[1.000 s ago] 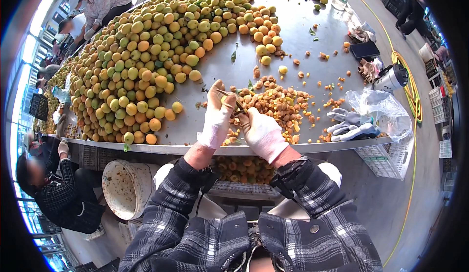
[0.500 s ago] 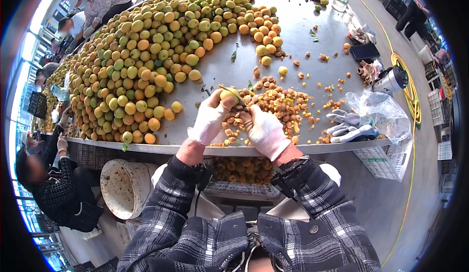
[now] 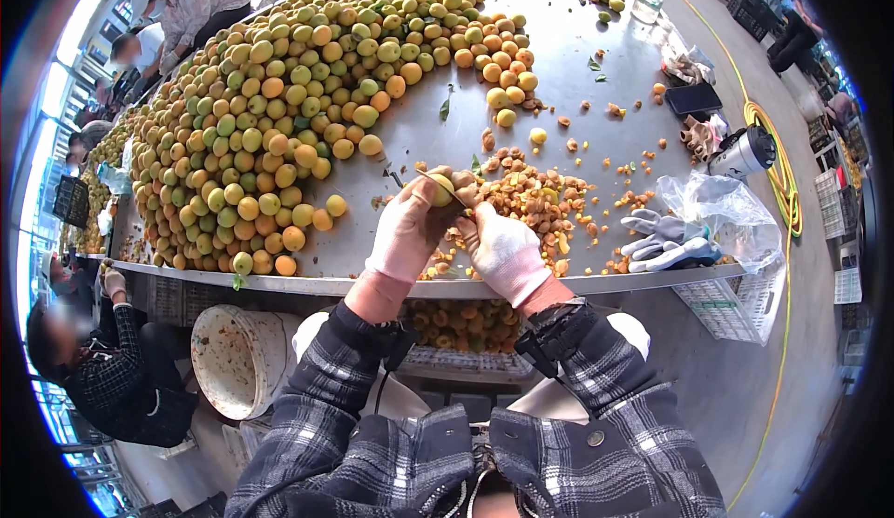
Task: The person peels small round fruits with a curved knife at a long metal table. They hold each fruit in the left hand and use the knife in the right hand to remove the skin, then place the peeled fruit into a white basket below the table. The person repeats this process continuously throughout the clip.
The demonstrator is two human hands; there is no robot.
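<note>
Over the metal table (image 3: 391,239), my left hand (image 3: 406,225), in a white glove with stained fingers, is closed round a yellow-green apricot (image 3: 440,189). My right hand (image 3: 504,246), gloved in white too, is closed at the fruit's right side. Its fingertips pinch what looks like a thin, dark-edged tool, mostly hidden by the fingers and fruit. Just beyond and right of my hands lies a heap of brown apricot stones (image 3: 531,200) with bits of flesh. A large pile of whole apricots (image 3: 270,127) spreads over the left of the table.
Grey gloves (image 3: 666,241), a clear plastic bag (image 3: 722,211), a phone (image 3: 694,100) and a white tumbler (image 3: 745,152) lie at the right edge. Below the table are a crate of apricot halves (image 3: 461,324) and a dirty white bucket (image 3: 228,360). A co-worker (image 3: 112,360) sits at left.
My left hand has turned round the apricot, showing more of its stained fingers, and its wrist has shifted slightly. My right hand stays nearly in place. The co-worker at left has moved an arm.
</note>
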